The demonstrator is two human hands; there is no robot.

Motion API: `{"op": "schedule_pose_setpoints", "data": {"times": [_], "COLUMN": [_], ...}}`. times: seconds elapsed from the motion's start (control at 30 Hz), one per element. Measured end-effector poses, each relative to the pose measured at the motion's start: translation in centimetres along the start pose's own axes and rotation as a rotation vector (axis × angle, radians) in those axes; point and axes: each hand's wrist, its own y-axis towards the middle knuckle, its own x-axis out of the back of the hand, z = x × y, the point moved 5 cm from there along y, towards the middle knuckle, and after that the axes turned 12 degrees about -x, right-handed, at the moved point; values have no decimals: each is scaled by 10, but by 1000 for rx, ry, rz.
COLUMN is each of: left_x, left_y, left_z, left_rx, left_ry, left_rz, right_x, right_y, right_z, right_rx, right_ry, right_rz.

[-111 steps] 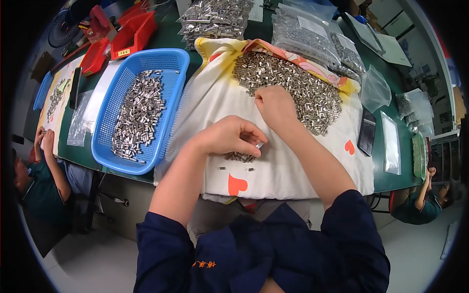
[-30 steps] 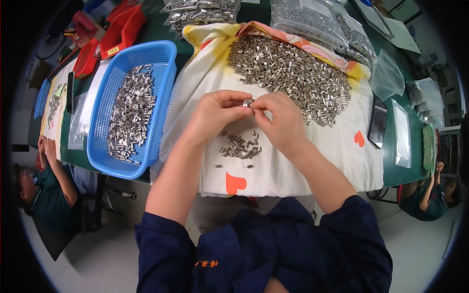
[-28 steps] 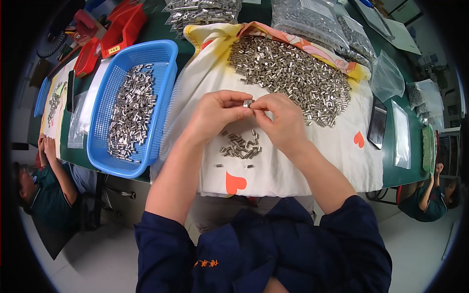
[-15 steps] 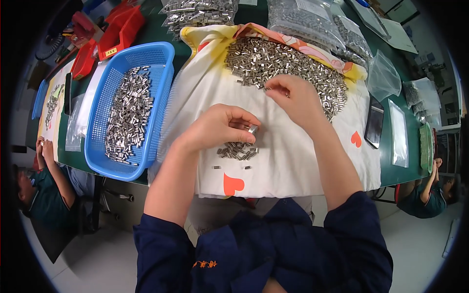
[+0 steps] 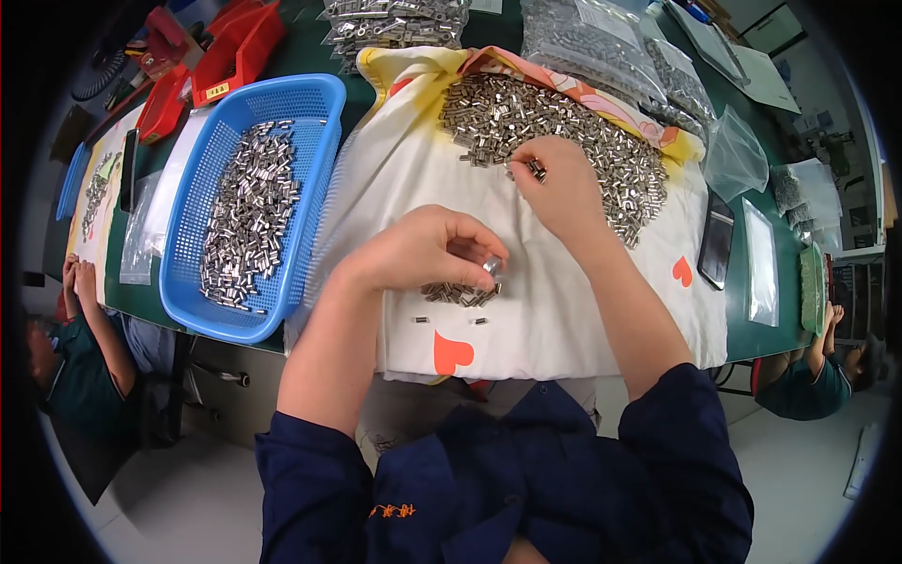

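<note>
My left hand (image 5: 423, 249) is closed around a shiny, rounded metal piece (image 5: 492, 266), larger than the loose parts, held between thumb and fingers. Just below it lies a small heap of short metal sleeves (image 5: 460, 294) on the white cloth (image 5: 554, 320). Two single sleeves rest apart, nearer to me. At the near edge of a broad pile of the same sleeves (image 5: 606, 155), my right hand (image 5: 564, 183) is curled with thumb and fingers together. Small metal sleeves (image 5: 536, 170) show in the gap of its fingers; whether they are gripped is unclear.
To the left stands a blue plastic basket (image 5: 329, 141) with many metal sleeves in it. Bags of metal parts (image 5: 592, 47) line the far side, beside red bins (image 5: 235, 56). A phone (image 5: 717, 240) lies at the right. Other people sit at both sides.
My right hand has shifted slightly and its fingers have curled in by the pile. The left hand has barely moved, and the metal piece in it shows more plainly.
</note>
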Motion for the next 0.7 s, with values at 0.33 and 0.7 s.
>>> {"op": "schedule_pose_setpoints", "data": {"times": [0.33,0.7], "left_x": [24,22], "left_y": [7,7], "left_z": [8,12], "left_rx": [-130,-100], "left_ry": [-269,-169], "left_rz": [-405,-434], "right_x": [4,3], "right_y": [-33,-41], "right_z": [14,25], "right_rx": [-246,-73], "right_ry": [602,371], "right_rz": [344,157]}}
